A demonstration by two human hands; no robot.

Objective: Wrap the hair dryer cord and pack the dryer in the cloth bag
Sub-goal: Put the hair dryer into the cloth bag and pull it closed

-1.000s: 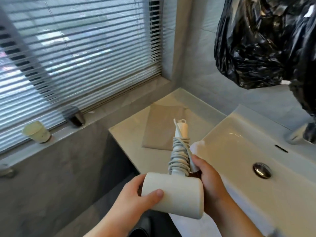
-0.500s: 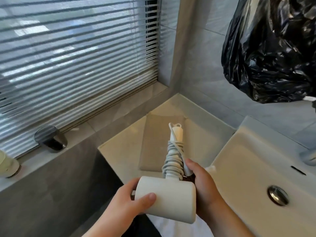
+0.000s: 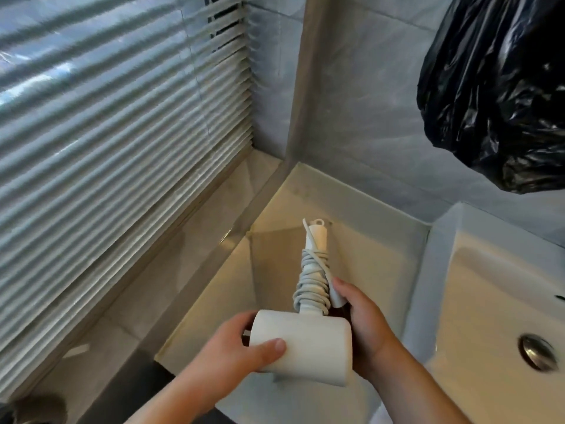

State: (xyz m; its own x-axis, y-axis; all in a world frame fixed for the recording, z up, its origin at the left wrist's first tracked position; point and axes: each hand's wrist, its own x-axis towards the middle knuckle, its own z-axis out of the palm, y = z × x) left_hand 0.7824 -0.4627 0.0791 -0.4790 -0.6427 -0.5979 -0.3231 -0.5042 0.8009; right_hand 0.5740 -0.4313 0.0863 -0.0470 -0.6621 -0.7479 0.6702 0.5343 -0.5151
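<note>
One hair dryer [image 3: 305, 347], white, is held in the air by two hands, low over the bench [image 3: 376, 249]. Its barrel is gripped at the near end by the left hand [image 3: 226, 359], the thumb laid across the top and the fingers curled underneath. One cord [image 3: 310, 286] is wound in many turns round the handle, which points away from the person. The cord's white end piece is pinched against the coil by the thumb of the right hand [image 3: 363, 322], whose fingers are curled behind the barrel.

One cloth bag [image 3: 272, 270], beige, is laid flat on the bench beneath the dryer's handle; the dryer is held outside it. What the cloth bag holds cannot be told.

One sink [image 3: 489, 301] is set to the right of the bench, and one metal drain stopper [image 3: 536, 351] is seen in its basin. One black plastic bag [image 3: 495, 87] is hung at the upper right, bulging; its contents are hidden. One set of blinds [image 3: 107, 148] is lowered over the window on the left.
</note>
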